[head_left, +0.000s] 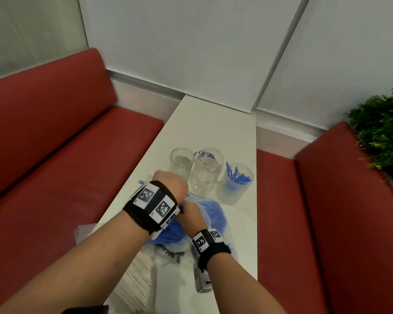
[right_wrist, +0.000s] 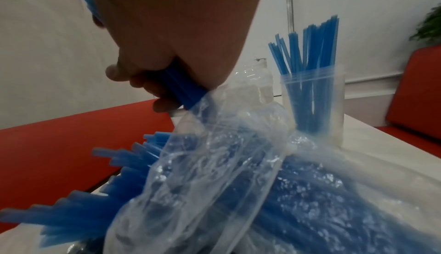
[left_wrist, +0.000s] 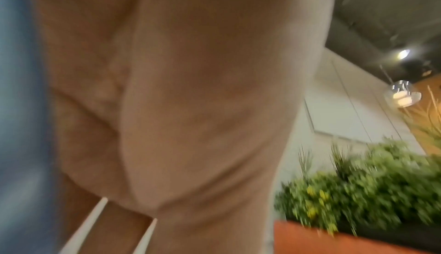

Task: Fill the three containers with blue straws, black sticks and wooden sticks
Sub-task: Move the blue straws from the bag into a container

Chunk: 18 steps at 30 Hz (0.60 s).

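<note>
Straws (right_wrist: 181,86), a blue bundle of them, were pinched in the curled fingers of the right hand (right_wrist: 167,37) at the mouth of the clear plastic bag (right_wrist: 214,163), probably so a batch could be drawn out without dragging the bag along. The left hand (head_left: 173,184) was raised just over it with its fingers apparently curled under; whether it held anything could not be told, since its own camera showed only blurred skin. The bag lay near the front of the white table (head_left: 213,123), more straws spilling from its open end. Behind it stood three containers in a row: the frosted cup (head_left: 233,189) toward the right edge already held upright blue straws, while the clear jar (head_left: 205,171) and the other clear jar (head_left: 180,162) held none. Paper-wrapped white sticks (head_left: 136,277) lay at the front left edge. A red bench (head_left: 55,155) flanked the left side, and a green plant (head_left: 381,132) stood beyond the right.
</note>
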### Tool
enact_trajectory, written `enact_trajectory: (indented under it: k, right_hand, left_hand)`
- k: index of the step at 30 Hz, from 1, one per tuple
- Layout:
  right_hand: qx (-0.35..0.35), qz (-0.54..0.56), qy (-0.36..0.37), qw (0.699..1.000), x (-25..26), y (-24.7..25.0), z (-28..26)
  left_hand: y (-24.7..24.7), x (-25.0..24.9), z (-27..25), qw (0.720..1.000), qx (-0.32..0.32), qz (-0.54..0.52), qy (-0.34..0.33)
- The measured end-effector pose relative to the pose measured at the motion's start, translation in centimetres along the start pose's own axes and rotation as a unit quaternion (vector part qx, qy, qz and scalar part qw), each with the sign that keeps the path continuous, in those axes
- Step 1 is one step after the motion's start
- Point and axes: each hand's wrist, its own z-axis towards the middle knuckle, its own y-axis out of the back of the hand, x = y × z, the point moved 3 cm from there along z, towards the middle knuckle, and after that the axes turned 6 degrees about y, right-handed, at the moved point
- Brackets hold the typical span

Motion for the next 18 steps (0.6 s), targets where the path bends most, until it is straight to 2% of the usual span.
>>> enact_trajectory:
  k: [1,5,7,9,14,18]
  right_hand:
    - [0.002,0.01,-0.003,1.0,-0.2,0.0,-0.1]
    - [-0.03,0.052,-0.011,0.998,-0.3,0.1,0.4]
    - [-0.057,0.082,-0.01,0.995,0.4,0.5,0.2]
    - [-0.071,0.113,-0.009,0.991,1.2,0.7,0.3]
    - [-0.098,0.15,-0.02,0.984,1.6,0.9,0.6]
    - [-0.103,0.183,-0.016,0.978,2.1,1.3,0.7]
  left_hand:
    - [1.1,0.7,-0.2,0.999,-0.046,-0.01,0.013]
    - [5.7,4.1,-2.7,0.985,-0.153,-0.061,0.042]
    - [7.1,5.0,-3.1,0.967,-0.228,-0.105,0.034]
    - [7.8,4.8,-2.8,0.951,-0.273,-0.148,0.0]
    - [8.1,3.5,-1.7,0.902,-0.357,-0.237,-0.049]
    - [7.7,3.5,-0.3,0.883,-0.34,-0.313,-0.076]
